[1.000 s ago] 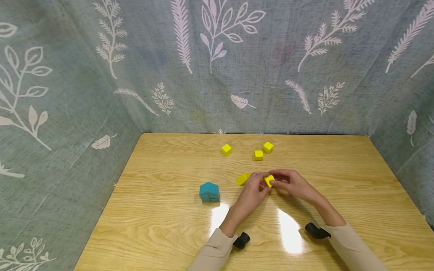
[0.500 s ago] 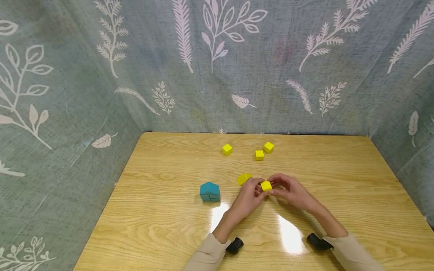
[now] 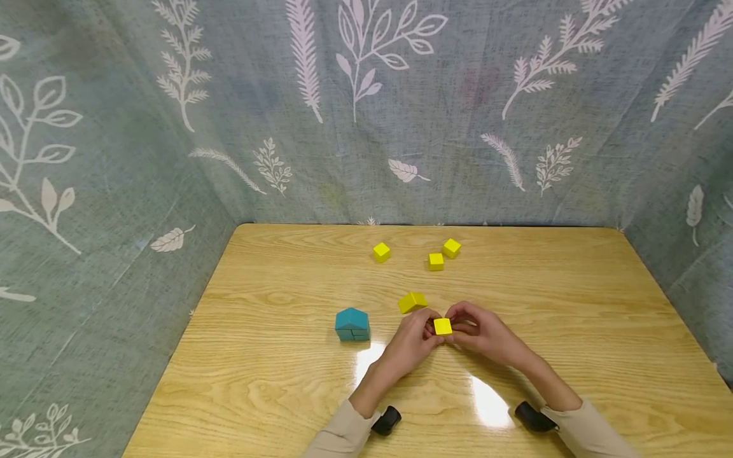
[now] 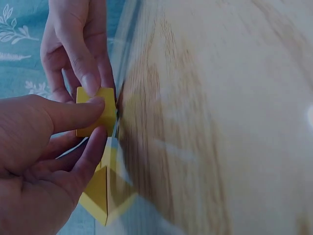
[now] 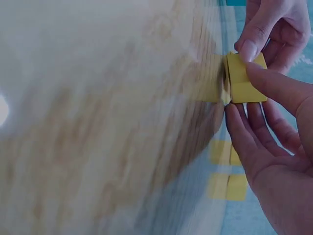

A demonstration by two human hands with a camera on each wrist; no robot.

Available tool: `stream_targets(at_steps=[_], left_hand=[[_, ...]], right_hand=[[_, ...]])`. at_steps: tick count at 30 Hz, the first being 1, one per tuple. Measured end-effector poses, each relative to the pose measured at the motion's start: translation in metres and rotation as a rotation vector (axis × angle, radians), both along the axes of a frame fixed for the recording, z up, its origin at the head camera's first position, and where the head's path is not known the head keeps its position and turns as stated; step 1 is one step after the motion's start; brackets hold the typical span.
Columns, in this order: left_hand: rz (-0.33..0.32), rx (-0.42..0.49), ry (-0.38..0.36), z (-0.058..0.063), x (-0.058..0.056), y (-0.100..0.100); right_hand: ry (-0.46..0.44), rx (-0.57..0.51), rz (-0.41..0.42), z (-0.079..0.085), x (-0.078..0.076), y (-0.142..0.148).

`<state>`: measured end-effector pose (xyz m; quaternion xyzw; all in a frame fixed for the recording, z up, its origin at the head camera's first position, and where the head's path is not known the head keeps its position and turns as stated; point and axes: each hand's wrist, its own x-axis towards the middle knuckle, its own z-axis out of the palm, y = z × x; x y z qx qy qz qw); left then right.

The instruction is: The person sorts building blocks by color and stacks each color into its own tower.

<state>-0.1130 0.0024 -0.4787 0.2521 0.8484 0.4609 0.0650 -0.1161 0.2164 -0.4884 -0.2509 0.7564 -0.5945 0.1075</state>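
My left hand [image 3: 408, 342] and right hand [image 3: 489, 334] meet over the middle of the table around one yellow block [image 3: 443, 326]. Both thumbs lie on the block's near side in the wrist views, with fingers curled behind and under it. In the left wrist view the block [image 4: 88, 128] sits close to the table surface. Just beyond the left hand is a yellow roof-shaped block [image 3: 412, 303]. To the left stands a small teal block house [image 3: 352, 325] with a peaked roof and lines between its pieces.
Farther back on the wooden table [image 3: 286, 273] sit a yellow cube [image 3: 382, 252] and, right of it, two more cubes, one nearer [image 3: 436, 262] and one behind [image 3: 452, 248]. A patterned curtain [image 3: 366, 127] hangs behind the table and at both sides.
Both hands have drawn the yellow block toward me and a little left. It has turned from a tilted pose to one with its top face squarely visible. The other blocks stay put.
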Motion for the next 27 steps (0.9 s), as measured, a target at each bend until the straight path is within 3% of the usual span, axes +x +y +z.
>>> stream_targets(at_steps=[8, 17, 27], left_hand=[[-0.022, -0.004, 0.002, -0.0015, -0.0008, -0.0019], [-0.020, -0.001, 0.007, -0.0040, -0.0027, -0.0010], [-0.028, 0.024, 0.003, -0.0061, -0.0033, -0.0022]], right_hand=[[0.066, 0.103, -0.024, 0.0018, 0.0009, -0.0021], [0.076, 0.161, -0.058, 0.0022, 0.0018, -0.0028], [0.084, 0.220, -0.015, 0.0071, -0.0044, 0.0022]])
